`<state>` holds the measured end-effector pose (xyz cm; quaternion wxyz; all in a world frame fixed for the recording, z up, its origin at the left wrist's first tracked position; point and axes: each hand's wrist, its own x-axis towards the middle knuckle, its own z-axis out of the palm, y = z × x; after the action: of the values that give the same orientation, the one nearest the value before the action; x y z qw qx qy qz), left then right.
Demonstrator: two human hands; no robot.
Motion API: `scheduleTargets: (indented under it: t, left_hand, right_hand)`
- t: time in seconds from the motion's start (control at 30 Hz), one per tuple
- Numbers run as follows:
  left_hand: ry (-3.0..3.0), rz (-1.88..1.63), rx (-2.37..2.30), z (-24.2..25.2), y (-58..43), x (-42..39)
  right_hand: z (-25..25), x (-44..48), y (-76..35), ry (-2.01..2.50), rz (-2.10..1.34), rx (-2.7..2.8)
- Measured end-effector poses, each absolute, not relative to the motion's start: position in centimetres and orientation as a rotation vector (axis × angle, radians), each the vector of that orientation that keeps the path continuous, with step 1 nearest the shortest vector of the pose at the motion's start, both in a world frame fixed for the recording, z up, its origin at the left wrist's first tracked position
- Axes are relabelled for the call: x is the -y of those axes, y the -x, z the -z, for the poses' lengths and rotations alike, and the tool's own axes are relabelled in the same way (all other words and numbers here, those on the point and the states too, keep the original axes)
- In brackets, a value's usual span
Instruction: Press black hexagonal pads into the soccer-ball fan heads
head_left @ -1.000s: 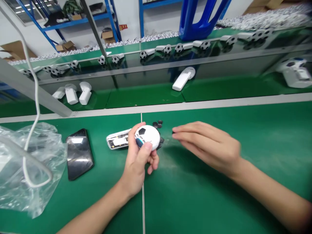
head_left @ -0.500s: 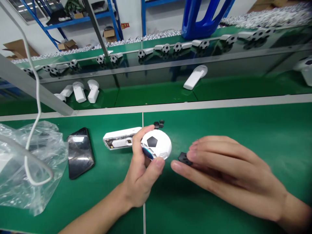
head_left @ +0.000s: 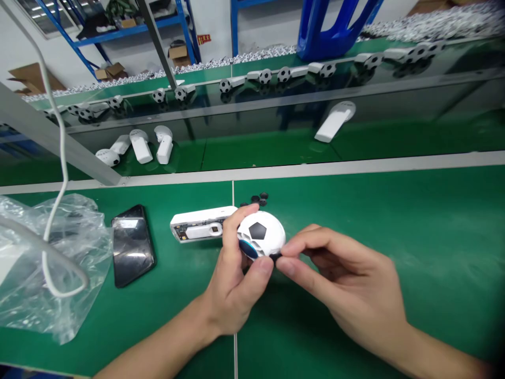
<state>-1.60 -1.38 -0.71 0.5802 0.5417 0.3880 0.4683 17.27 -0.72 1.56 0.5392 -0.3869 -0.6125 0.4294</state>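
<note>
My left hand [head_left: 236,289] grips a white device [head_left: 272,229] whose round head looks like half a soccer ball, with a black pentagon on top and a blue edge on its side. A rectangular handle extends left from it, with electronic parts exposed. My right hand [head_left: 347,279] pinches a small black piece [head_left: 275,257] against the head's lower right rim, near my left thumb. Fingertips cover most of that piece, so I cannot tell whether it sits in a recess. Several black pieces [head_left: 260,199] lie on the green table just behind the device.
At left are a black phone [head_left: 133,246], a clear plastic bag [head_left: 59,310] and a hanging white cable [head_left: 61,158]. Beyond the table's metal edge [head_left: 276,171], a green belt [head_left: 252,150] carries white devices [head_left: 335,122]. More soccer-ball devices line a ledge behind, near a blue stool [head_left: 329,47].
My right hand has moved left and brought the black piece against the device's rim. The devices on the belt have shifted right, and one at the far right has left view.
</note>
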Motion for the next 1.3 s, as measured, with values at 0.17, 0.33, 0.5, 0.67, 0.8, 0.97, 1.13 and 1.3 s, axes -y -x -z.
scheduleTargets:
  t: [0.17,0.33,0.5,0.67,0.8,0.97,1.13,1.3]
  left_hand:
    - [-1.259,-1.099,-0.912,0.7,1.5,1.5]
    - [-1.282,-1.11,-0.919,0.5,1.3,1.4]
    - [-1.316,-1.197,-0.956,0.3,1.1,1.3]
    - [-1.265,-1.152,-0.897,0.6,0.9,2.0]
    - [-1.31,-1.3,-0.82,0.6,-0.1,2.6]
    - [-1.353,-1.429,-0.843,0.4,-0.8,3.1]
    - [-1.261,-1.384,-0.841,0.4,-0.8,3.1]
    - [-0.987,-1.255,-0.898,-0.7,-0.3,2.3]
  right_hand:
    - [-1.9,1.2,-16.8,0.908,-1.147,1.317]
    - [-1.2,1.2,-16.7,0.91,-1.215,1.23]
    - [-0.5,0.1,-17.4,0.908,-1.379,1.236]
    - [-0.8,0.4,-17.4,0.838,-1.657,1.184]
    - [-0.7,1.7,-17.1,0.86,-1.417,1.33]
    - [-0.2,2.5,-16.6,0.869,-1.184,1.511]
    - [-0.2,1.9,-16.4,0.895,-1.044,1.58]
    - [-0.6,-2.2,-18.2,0.905,-1.041,1.781]
